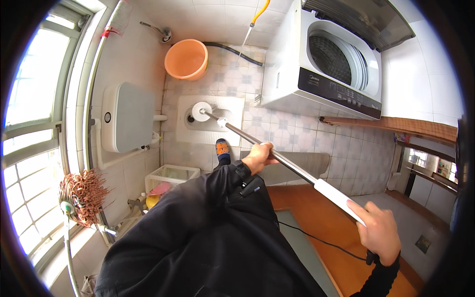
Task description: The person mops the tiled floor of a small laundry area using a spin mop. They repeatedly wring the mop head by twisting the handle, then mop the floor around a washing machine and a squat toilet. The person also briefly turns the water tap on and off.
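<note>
Both my hands hold a long-handled scrub brush (296, 168) with a metal pole, a white grip and a round white head. My left hand (258, 157) wraps round the pole partway up. At the upper end, my right hand (378, 230) closes round the white grip. The brush slants down and away to the left. Its head lies over the white squat toilet (222, 137), beside the dark drain hole; its bristles are hidden from above. One foot in a patterned orange and dark sock (222, 148) stands at the toilet's near edge.
An orange bucket (186, 60) stands beyond the toilet, near a black hose (232, 48). At right is an open-lidded washing machine (292, 74). A grey cistern (129, 118) hangs on the left wall, with a mop (83, 198) nearer me. A grey mat (297, 167) lies under the pole.
</note>
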`<state>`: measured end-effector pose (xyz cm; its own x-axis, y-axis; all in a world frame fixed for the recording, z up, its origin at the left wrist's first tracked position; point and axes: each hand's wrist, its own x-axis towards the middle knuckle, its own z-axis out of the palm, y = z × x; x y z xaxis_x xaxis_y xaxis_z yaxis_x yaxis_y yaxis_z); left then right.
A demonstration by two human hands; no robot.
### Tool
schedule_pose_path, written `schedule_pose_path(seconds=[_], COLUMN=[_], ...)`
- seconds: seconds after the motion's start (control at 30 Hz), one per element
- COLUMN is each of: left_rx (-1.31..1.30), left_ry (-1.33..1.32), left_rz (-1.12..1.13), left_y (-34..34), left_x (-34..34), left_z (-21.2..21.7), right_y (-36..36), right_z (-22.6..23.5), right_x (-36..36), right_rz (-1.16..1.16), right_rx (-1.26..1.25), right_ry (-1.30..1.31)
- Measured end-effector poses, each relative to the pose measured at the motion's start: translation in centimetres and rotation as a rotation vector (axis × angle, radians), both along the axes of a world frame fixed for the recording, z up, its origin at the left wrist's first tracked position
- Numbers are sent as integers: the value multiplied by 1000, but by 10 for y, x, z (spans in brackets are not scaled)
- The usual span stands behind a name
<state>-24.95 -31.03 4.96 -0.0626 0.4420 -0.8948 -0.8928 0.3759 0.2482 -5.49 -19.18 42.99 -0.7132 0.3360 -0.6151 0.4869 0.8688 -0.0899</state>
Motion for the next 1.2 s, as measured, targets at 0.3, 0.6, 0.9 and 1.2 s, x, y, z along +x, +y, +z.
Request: schedule_pose_path(seconds=[0.3,0.6,0.9,1.2], left_rx=[148,485,8,-76], left_ry=[48,503,-175,-223], left_rz=[-119,-812,-331,-368], left_y=[63,48,53,-12], left_x=[37,117,159,149], left_z=[1,-135,-10,-47], right_y=[-34,-53,-16,-58], right_z=[21,-38,31,-16], right_x=[8,54,64,74], right_rz=[-290,-301,-301,-185], right_rx=[19,-150,-95,-110], right_ry=[-200,-275,-342,-312])
